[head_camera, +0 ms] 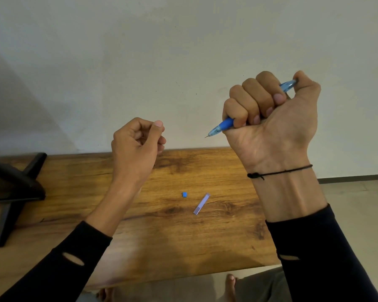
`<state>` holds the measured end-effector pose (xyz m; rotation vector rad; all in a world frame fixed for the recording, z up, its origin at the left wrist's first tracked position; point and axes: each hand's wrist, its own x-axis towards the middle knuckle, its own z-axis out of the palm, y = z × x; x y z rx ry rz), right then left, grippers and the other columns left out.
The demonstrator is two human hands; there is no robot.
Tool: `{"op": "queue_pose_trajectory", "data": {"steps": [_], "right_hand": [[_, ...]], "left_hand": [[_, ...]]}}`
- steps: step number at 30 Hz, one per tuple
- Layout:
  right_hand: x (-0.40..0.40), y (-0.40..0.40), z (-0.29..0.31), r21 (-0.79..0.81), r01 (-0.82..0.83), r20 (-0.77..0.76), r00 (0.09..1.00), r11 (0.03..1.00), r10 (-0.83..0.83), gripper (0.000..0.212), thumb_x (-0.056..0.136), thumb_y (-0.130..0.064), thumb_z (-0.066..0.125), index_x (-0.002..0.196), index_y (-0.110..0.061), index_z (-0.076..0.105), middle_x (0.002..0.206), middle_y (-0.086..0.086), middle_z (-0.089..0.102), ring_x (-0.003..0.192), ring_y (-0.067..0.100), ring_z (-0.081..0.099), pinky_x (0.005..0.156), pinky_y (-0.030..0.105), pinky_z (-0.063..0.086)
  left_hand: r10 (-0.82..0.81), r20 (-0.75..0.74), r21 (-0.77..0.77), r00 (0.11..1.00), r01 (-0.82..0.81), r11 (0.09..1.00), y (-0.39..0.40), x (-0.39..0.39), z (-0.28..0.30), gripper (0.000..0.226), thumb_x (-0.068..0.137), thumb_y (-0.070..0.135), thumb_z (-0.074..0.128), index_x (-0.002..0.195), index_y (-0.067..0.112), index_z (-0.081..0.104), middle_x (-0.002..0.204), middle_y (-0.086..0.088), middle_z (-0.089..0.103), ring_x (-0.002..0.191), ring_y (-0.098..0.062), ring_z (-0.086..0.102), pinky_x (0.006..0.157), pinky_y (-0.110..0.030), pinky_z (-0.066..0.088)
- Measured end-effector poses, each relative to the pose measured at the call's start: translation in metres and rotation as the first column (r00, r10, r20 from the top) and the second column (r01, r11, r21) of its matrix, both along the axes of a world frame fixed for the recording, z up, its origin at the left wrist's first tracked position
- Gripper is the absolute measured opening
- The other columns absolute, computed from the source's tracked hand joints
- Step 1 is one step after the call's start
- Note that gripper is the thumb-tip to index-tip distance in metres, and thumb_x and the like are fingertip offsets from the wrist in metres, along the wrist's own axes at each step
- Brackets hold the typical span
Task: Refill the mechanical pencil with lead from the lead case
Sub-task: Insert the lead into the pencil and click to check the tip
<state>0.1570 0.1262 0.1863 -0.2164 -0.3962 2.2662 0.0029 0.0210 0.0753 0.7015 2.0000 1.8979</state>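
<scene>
My right hand (271, 118) is raised above the table in a fist around a blue mechanical pencil (224, 125). The pencil's tip points down-left with a short bit of lead showing, and my thumb rests on its top end. My left hand (138, 142) is lifted at centre-left with fingers curled and thumb against the forefinger; I cannot tell whether anything is pinched there. A slim pale purple lead case (201, 204) lies on the wooden table (140, 225) below and between the hands. A small blue cap (184, 194) sits just left of the case.
A black stand with angled legs (13, 188) occupies the table's left end. The table's far edge meets a plain wall (162, 62). The table's right edge falls under my right forearm, with floor beyond. Bare feet (230, 280) show below the near edge.
</scene>
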Motion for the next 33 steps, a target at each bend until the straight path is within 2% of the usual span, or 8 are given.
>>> {"op": "queue_pose_trajectory", "data": {"steps": [10, 13, 16, 21, 24, 27, 31, 33], "right_hand": [[0.000, 0.003, -0.004, 0.004, 0.004, 0.025, 1.000, 1.000, -0.005, 0.062, 0.106, -0.060, 0.026, 0.060, -0.019, 0.031, 0.045, -0.006, 0.025, 0.050, 0.011, 0.009, 0.043, 0.024, 0.013], [0.000, 0.004, -0.007, 0.008, 0.004, 0.035, 0.999, 1.000, -0.004, 0.062, 0.107, -0.061, 0.025, 0.063, -0.018, 0.032, 0.045, -0.006, 0.026, 0.051, 0.011, 0.009, 0.043, 0.024, 0.014], [-0.002, 0.008, -0.011, 0.008, 0.004, 0.070, 0.998, 1.000, -0.005, 0.061, 0.108, -0.060, 0.026, 0.066, -0.016, 0.038, 0.046, -0.006, 0.028, 0.048, 0.010, 0.013, 0.042, 0.023, 0.017], [-0.015, 0.016, -0.028, 0.044, 0.059, 0.258, 0.964, 0.997, -0.068, 0.042, 0.113, -0.043, 0.040, 0.085, -0.014, 0.051, 0.062, 0.000, 0.042, 0.052, 0.012, 0.038, 0.045, 0.022, 0.036], [-0.022, 0.015, -0.047, 0.134, 0.048, 0.374, 0.922, 0.990, -0.096, 0.037, 0.111, -0.037, 0.050, 0.091, -0.007, 0.060, 0.077, 0.005, 0.051, 0.066, 0.015, 0.049, 0.059, 0.027, 0.050], [-0.029, 0.009, -0.069, 0.221, 0.028, 0.504, 0.852, 0.975, -0.139, 0.033, 0.108, -0.031, 0.056, 0.103, 0.001, 0.065, 0.084, 0.003, 0.059, 0.076, 0.018, 0.049, 0.069, 0.031, 0.054], [-0.038, 0.000, -0.094, 0.264, -0.014, 0.650, 0.742, 0.965, -0.166, 0.034, 0.105, -0.029, 0.061, 0.108, 0.003, 0.072, 0.092, -0.004, 0.067, 0.071, 0.016, 0.052, 0.070, 0.030, 0.056], [-0.042, -0.001, -0.103, 0.255, -0.046, 0.699, 0.699, 0.966, -0.151, 0.034, 0.102, -0.026, 0.066, 0.114, 0.005, 0.074, 0.093, 0.000, 0.066, 0.071, 0.016, 0.056, 0.069, 0.030, 0.060]], "left_hand": [[-0.040, -0.001, 0.027, 0.999, 0.040, 0.999, 0.000, -0.001, -0.002, 0.014, 0.101, 0.024, 0.073, 0.092, 0.013, 0.076, 0.070, 0.003, 0.075, 0.063, -0.006, 0.071, 0.064, -0.018, 0.057], [-0.106, -0.043, 0.047, 0.993, 0.108, 0.993, 0.000, 0.001, -0.002, 0.010, 0.098, 0.022, 0.077, 0.089, 0.021, 0.076, 0.073, 0.004, 0.076, 0.067, -0.009, 0.072, 0.065, -0.019, 0.058], [-0.143, -0.091, 0.027, 0.986, 0.146, 0.989, 0.000, 0.002, -0.004, 0.007, 0.097, 0.022, 0.077, 0.090, 0.022, 0.076, 0.074, 0.005, 0.077, 0.070, -0.012, 0.073, 0.067, -0.022, 0.060], [-0.215, -0.054, 0.018, 0.975, 0.216, 0.976, 0.000, 0.003, -0.003, 0.006, 0.098, 0.020, 0.077, 0.095, 0.014, 0.078, 0.076, -0.003, 0.078, 0.068, -0.016, 0.073, 0.069, -0.027, 0.062], [-0.388, 0.012, 0.022, 0.921, 0.388, 0.921, -0.002, 0.005, -0.002, 0.021, 0.099, 0.028, 0.073, 0.105, 0.010, 0.081, 0.084, -0.012, 0.080, 0.071, -0.015, 0.075, 0.068, -0.024, 0.062], [-0.523, 0.036, -0.018, 0.851, 0.524, 0.852, -0.002, 0.012, -0.006, 0.032, 0.088, 0.037, 0.077, 0.107, 0.012, 0.082, 0.089, -0.014, 0.082, 0.075, -0.020, 0.078, 0.071, -0.029, 0.066], [-0.512, 0.114, -0.062, 0.851, 0.520, 0.852, 0.001, 0.013, -0.019, 0.026, 0.077, 0.035, 0.086, 0.097, 0.020, 0.084, 0.084, -0.010, 0.084, 0.072, -0.020, 0.082, 0.066, -0.027, 0.066], [-0.507, 0.167, -0.078, 0.846, 0.524, 0.848, 0.001, 0.010, -0.026, 0.024, 0.076, 0.034, 0.088, 0.097, 0.024, 0.084, 0.082, -0.009, 0.085, 0.072, -0.022, 0.083, 0.065, -0.027, 0.066]]}}
